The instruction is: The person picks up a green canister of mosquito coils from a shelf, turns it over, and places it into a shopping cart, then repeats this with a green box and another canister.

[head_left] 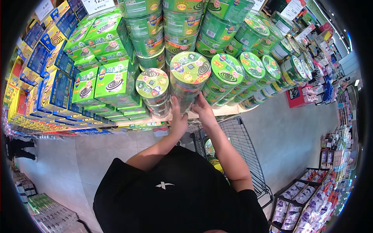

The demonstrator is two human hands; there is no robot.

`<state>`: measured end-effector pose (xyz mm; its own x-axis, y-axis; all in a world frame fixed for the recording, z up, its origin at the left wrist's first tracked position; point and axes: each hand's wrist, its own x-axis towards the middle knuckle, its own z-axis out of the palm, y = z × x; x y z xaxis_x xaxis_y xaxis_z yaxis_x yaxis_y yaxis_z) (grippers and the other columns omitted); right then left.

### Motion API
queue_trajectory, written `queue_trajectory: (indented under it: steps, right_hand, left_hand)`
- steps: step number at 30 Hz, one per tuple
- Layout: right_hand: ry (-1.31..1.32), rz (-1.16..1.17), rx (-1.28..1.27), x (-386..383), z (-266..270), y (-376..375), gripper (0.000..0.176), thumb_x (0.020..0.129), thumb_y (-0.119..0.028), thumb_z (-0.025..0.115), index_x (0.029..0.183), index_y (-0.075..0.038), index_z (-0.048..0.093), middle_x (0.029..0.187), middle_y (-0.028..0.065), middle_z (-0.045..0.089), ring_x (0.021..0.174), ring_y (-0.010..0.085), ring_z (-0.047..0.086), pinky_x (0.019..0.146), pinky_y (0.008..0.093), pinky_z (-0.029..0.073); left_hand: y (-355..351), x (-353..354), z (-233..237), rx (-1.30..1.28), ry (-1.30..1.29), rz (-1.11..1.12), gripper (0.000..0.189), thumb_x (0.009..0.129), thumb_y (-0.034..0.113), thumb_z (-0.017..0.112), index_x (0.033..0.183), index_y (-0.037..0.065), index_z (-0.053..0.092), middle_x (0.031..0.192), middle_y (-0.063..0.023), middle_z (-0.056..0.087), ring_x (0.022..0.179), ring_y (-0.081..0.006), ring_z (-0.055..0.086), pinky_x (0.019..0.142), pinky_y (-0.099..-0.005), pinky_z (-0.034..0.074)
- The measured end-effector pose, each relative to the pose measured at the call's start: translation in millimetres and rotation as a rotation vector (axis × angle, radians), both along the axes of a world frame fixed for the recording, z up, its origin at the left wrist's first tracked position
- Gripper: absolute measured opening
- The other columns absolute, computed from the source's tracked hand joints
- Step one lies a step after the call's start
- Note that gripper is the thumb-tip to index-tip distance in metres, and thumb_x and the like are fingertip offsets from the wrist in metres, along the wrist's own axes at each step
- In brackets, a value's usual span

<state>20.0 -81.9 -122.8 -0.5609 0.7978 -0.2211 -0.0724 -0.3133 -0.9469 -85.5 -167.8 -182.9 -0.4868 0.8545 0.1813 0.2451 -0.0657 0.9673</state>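
Where both hands converge, I log one round tub [190,73], long axis roughly upright. Left hand [179,123]: half-open, clasping its left side; right hand [206,113]: half-curled, clasping its lower right; neither nearer.

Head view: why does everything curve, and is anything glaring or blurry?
Head view: a wide lens seems to bend everything, leaving black corners; lights glare bluish-white, upper right; far-right goods look soft; left hand and right hand are fairly clear.

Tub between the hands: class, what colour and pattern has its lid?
The lid is yellow-green with a dark spiral, best seen in the head view.
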Motion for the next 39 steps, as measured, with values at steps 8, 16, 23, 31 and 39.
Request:
queue_trajectory:
  steps: [8, 16, 23, 31, 39]
  right_hand:
    - [-0.035, -0.054, 0.047, 4.4, -2.6, 2.2, 0.075, 0.094, -0.001, 0.056, 0.160, -0.003, 0.022, 0.162, 0.0169, 0.030, 0.150, 0.0267, 0.029, 0.116, 0.0377, 0.031]
    - [-0.148, -0.238, 0.479, 6.8, 38.1, -18.1, 0.061, 0.096, -0.003, 0.057, 0.153, 0.002, 0.035, 0.157, 0.0224, 0.036, 0.141, 0.0303, 0.044, 0.101, 0.0382, 0.051]
    - [-0.219, -0.178, 0.659, -9.7, 37.4, -11.7, 0.080, 0.093, -0.005, 0.061, 0.160, -0.002, 0.016, 0.166, 0.0178, 0.019, 0.153, 0.0270, 0.023, 0.116, 0.0389, 0.033]
    - [-0.245, -0.122, 0.646, -11.2, 42.1, -16.9, 0.084, 0.093, -0.007, 0.062, 0.161, -0.003, 0.012, 0.169, 0.0133, 0.013, 0.155, 0.0239, 0.014, 0.120, 0.0386, 0.022]
    - [-0.206, -0.155, 0.739, -16.1, 41.3, -24.0, 0.081, 0.090, -0.003, 0.062, 0.157, 0.007, 0.017, 0.165, 0.0270, 0.016, 0.155, 0.0339, 0.014, 0.124, 0.0372, 0.017]
  left_hand:
    - [-11.3, -4.0, 6.6, 0.059, 0.113, 0.013, 0.087, 0.088, -0.006, 0.056, 0.160, 0.001, 0.008, 0.167, -0.0229, 0.008, 0.156, -0.0361, 0.007, 0.124, -0.0431, 0.014]
    - [22.0, -72.2, 122.9, 0.396, 0.059, 0.027, 0.066, 0.105, 0.015, 0.048, 0.160, 0.001, 0.016, 0.166, -0.0202, 0.017, 0.153, -0.0287, 0.020, 0.123, -0.0396, 0.019]
    - [67.7, -91.6, 145.5, 0.227, -0.377, -0.119, 0.070, 0.109, 0.049, 0.032, 0.160, 0.003, 0.017, 0.165, -0.0154, 0.024, 0.152, -0.0248, 0.022, 0.123, -0.0362, 0.018]
    - [80.1, -90.1, 155.9, 0.260, -0.430, -0.130, 0.064, 0.109, 0.048, 0.032, 0.154, 0.003, 0.036, 0.156, -0.0138, 0.038, 0.145, -0.0226, 0.035, 0.121, -0.0365, 0.024]
    - [89.3, -99.5, 150.2, 0.262, -0.530, -0.180, 0.064, 0.109, 0.051, 0.034, 0.149, 0.001, 0.041, 0.148, -0.0140, 0.048, 0.137, -0.0225, 0.045, 0.116, -0.0361, 0.033]
